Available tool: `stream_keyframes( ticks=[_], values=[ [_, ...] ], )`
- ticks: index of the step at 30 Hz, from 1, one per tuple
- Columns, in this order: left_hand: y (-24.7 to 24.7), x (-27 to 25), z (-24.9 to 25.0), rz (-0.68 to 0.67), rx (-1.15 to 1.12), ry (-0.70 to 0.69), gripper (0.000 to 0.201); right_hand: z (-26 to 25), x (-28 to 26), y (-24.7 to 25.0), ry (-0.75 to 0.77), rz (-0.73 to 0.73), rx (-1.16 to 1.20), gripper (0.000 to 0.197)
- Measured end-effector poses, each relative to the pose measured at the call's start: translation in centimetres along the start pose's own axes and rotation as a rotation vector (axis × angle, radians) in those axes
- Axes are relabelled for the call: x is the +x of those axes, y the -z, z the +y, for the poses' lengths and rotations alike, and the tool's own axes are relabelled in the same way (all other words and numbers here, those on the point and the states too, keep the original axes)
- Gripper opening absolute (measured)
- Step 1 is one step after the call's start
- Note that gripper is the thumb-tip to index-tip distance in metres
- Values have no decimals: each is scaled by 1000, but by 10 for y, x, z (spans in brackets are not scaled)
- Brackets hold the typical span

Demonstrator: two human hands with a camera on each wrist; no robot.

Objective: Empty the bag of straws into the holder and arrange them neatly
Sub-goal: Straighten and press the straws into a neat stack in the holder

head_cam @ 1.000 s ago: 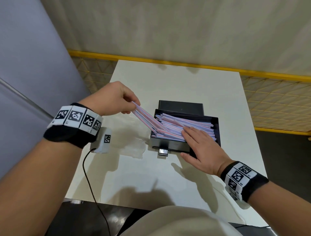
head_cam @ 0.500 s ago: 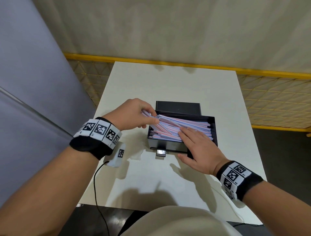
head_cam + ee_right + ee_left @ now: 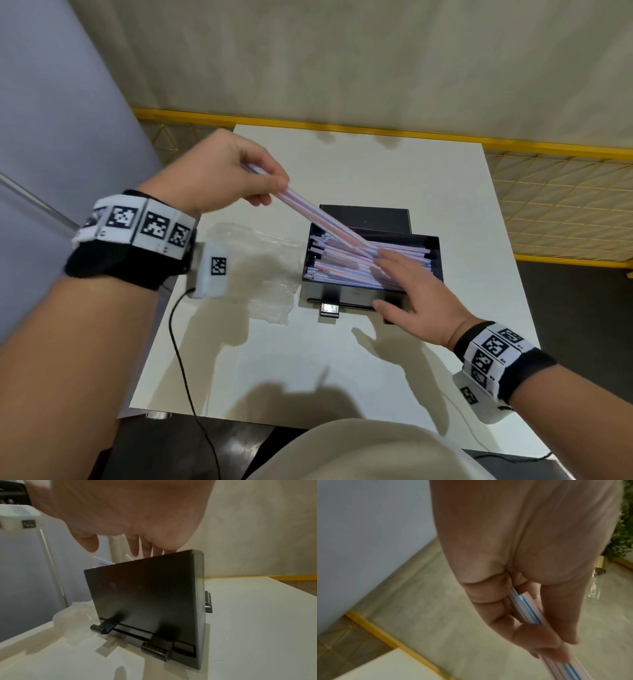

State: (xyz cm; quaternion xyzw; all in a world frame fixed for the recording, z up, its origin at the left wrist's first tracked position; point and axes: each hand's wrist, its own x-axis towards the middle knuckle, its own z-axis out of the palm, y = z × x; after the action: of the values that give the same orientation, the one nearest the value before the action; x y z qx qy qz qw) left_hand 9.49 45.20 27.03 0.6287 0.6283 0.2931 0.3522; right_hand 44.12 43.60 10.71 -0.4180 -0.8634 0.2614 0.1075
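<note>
A black box-shaped holder stands mid-table, filled with pink, blue and white striped straws lying roughly lengthwise. My left hand is raised left of the holder and pinches a small bundle of straws that slants down into it; the left wrist view shows the same bundle of straws between thumb and fingers. My right hand lies flat with straight fingers on the straws at the holder's right front. The empty clear plastic bag lies crumpled left of the holder.
The white table is bounded by a grey wall on the left and a yellow rail at the back. The holder's black lid lies behind it. A black cable hangs from my left wrist over the table's front edge.
My left hand, which was at the holder's left end half a second ago, has lifted up and left, drawing a bundle of straws out at a slant. My right hand stays pressed on the pile.
</note>
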Motion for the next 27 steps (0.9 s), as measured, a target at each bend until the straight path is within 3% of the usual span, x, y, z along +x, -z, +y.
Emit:
stream_keyframes(
  ticks=[4, 8, 11, 14, 16, 18, 21, 24, 27],
  values=[
    [-55, 11, -19, -58, -123, -14, 3, 0, -2, 11, 4, 313, 85, 48],
    [-125, 12, -47, -60, -253, 71, 3, 3, 0, 21, -62, 416, 65, 45],
    [-158, 9, -60, -68, -135, 44, 2, -1, 5, 19, -36, 299, -31, 51],
    [-167, 10, -70, -125, 262, -195, 17, -2, 12, 6, -22, 29, -204, 71],
    [-166, 8, -73, -119, 504, -279, 32, -3, 14, -4, -27, -105, -295, 79],
    [-164, 4, -74, -50, 654, -349, 46, -4, 16, -6, -44, -139, -320, 83],
    [-165, -1, -75, -20, 669, -428, 51, -3, 17, -2, -55, -145, -341, 85],
    [-172, 0, -82, -124, 747, -487, 56, -2, 19, 0, -37, -169, -369, 85],
    [-174, 4, -85, -286, 896, -401, 75, 0, 21, 3, -37, -152, -295, 76]
  ],
)
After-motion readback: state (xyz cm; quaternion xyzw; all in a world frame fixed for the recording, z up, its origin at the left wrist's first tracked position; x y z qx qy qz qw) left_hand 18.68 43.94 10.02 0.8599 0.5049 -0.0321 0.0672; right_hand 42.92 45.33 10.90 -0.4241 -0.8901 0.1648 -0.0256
